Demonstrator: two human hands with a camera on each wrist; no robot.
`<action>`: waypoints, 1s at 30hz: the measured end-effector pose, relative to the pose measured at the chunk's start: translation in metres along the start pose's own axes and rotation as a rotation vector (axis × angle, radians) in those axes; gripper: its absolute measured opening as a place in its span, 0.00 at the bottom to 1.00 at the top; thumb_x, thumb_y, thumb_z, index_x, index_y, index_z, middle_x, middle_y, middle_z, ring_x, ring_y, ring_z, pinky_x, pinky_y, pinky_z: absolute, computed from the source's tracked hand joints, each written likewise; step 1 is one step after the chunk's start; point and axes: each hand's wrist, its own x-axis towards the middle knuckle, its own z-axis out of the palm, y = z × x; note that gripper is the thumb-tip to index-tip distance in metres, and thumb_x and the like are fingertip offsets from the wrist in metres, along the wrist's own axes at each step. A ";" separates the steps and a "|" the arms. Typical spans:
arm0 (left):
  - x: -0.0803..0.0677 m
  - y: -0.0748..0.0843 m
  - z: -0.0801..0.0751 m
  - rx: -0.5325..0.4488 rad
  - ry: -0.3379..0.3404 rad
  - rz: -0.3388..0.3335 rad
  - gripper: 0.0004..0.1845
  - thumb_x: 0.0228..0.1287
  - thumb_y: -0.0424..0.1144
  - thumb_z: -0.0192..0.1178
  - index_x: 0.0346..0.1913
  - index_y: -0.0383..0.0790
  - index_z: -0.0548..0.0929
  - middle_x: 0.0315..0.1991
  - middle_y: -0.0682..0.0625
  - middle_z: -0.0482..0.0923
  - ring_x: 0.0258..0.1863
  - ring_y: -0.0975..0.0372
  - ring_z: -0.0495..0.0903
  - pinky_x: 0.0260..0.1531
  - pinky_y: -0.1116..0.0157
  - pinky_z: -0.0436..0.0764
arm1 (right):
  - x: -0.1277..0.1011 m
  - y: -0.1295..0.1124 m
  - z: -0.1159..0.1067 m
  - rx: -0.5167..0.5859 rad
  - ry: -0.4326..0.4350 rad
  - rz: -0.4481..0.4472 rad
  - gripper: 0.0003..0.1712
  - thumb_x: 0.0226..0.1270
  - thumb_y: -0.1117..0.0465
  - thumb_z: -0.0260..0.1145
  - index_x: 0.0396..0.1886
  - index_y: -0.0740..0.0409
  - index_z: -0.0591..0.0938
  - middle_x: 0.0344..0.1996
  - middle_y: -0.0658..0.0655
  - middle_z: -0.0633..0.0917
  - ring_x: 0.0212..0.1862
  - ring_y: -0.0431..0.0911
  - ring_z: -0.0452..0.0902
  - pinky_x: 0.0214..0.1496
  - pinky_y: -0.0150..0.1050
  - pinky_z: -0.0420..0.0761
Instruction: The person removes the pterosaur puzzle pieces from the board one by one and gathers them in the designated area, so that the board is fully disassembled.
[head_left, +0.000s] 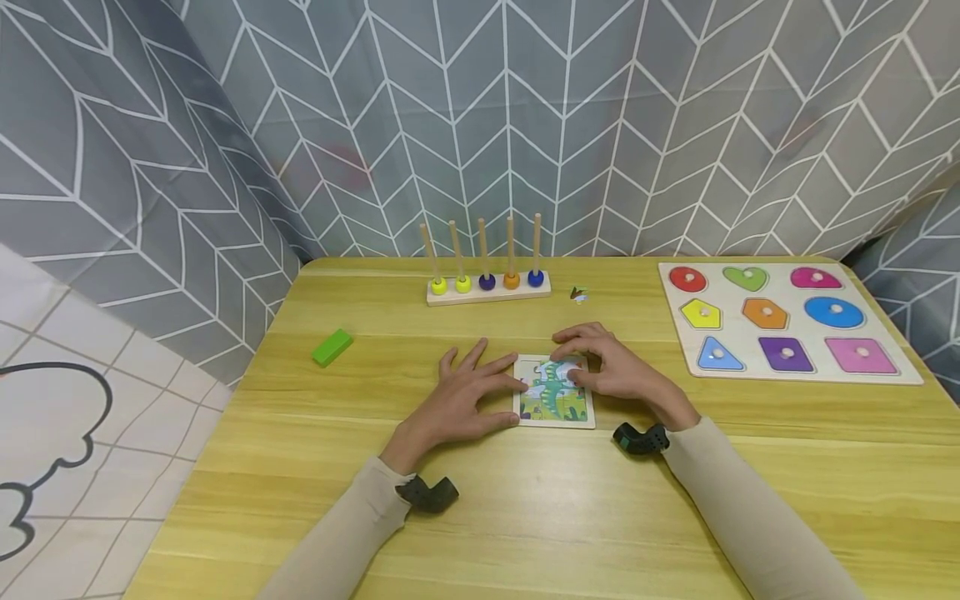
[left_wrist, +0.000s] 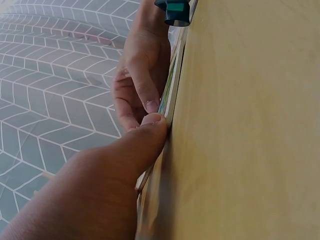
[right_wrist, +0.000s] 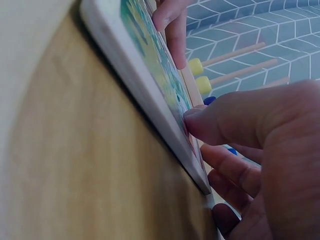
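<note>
A small square jigsaw board with a green dinosaur picture lies flat in the middle of the wooden table. My left hand lies flat beside it with spread, straight fingers touching its left edge; in the left wrist view the thumb presses against that edge. My right hand covers the board's upper right corner. Its thumb presses on the picture and its bent fingers curl at the board's far edge.
A peg stand with coloured beads stands at the back. A shape-sorter board with coloured knobbed shapes lies at the right. A green block sits at the left, and a small loose piece behind the hands. Patterned curtain surrounds the table.
</note>
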 end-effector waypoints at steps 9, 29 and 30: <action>0.000 -0.001 0.000 -0.004 -0.004 -0.003 0.23 0.67 0.63 0.62 0.63 0.66 0.81 0.79 0.56 0.62 0.82 0.41 0.46 0.72 0.31 0.39 | 0.000 -0.002 -0.001 0.009 -0.008 0.009 0.16 0.66 0.68 0.68 0.52 0.55 0.87 0.68 0.62 0.75 0.73 0.59 0.59 0.75 0.66 0.56; -0.001 -0.001 0.001 -0.012 0.001 -0.010 0.23 0.66 0.63 0.62 0.62 0.66 0.81 0.79 0.57 0.62 0.82 0.42 0.46 0.73 0.31 0.38 | -0.001 -0.004 0.000 0.055 0.003 0.008 0.14 0.67 0.70 0.68 0.50 0.52 0.86 0.63 0.60 0.79 0.70 0.57 0.63 0.72 0.62 0.59; -0.001 -0.001 0.001 -0.015 0.001 -0.009 0.23 0.66 0.62 0.62 0.62 0.66 0.81 0.79 0.57 0.62 0.82 0.42 0.46 0.73 0.31 0.38 | -0.001 -0.004 0.000 0.058 0.005 0.009 0.14 0.67 0.70 0.68 0.50 0.52 0.86 0.62 0.59 0.79 0.69 0.56 0.63 0.71 0.61 0.60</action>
